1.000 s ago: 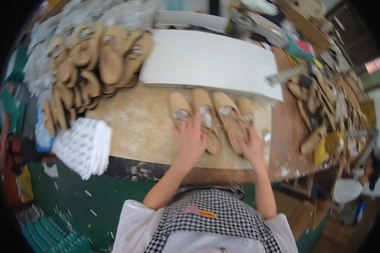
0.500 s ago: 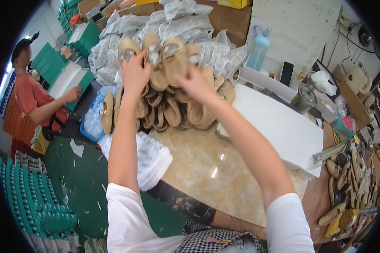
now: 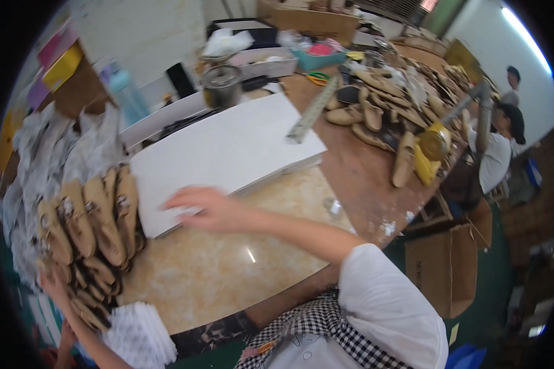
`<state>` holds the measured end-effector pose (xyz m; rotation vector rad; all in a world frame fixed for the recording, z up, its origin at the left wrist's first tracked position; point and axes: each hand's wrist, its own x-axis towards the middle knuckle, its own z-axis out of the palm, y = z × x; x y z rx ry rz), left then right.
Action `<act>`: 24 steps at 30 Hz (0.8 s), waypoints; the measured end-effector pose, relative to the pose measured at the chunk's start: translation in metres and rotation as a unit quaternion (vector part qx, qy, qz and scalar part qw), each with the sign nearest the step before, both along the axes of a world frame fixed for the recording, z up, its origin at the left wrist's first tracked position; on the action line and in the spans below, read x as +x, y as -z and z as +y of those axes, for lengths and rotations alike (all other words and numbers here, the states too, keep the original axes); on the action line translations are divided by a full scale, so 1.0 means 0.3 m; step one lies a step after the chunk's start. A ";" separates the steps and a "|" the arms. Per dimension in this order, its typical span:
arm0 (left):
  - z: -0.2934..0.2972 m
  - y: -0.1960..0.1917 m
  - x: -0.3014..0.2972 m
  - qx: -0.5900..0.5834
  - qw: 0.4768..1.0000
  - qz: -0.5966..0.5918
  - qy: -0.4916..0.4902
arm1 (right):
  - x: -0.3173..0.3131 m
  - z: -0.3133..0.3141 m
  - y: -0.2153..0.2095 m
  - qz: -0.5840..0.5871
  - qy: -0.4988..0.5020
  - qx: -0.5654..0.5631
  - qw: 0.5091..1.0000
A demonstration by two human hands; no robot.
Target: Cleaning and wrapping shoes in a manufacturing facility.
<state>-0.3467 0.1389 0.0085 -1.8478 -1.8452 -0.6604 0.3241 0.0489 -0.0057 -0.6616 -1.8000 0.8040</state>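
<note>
Taking the white board (image 3: 228,154) on the marble worktop (image 3: 228,264) as my landmark: far left of it lies the heap of tan slippers (image 3: 89,221), stacked in overlapping rows against crumpled white wrapping paper (image 3: 49,154). My left hand (image 3: 55,286) sits at the heap's lower left edge, touching the outermost slippers; whether its fingers close round one I cannot tell, as the pile hides them. Below the heap lies a white mesh pad (image 3: 138,335). My right hand (image 3: 203,206) rests flat and open on the board's near-left corner, holding nothing. Right of the board, a metal ruler (image 3: 311,114), then more slippers (image 3: 381,117). I judge the step to be drawing slippers from the heap; a secure left-hand grasp is required next.
</note>
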 end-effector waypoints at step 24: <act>-0.791 0.304 2.487 -0.530 0.562 -0.507 0.382 | 1.230 -0.598 0.233 -0.293 0.352 -0.252 0.852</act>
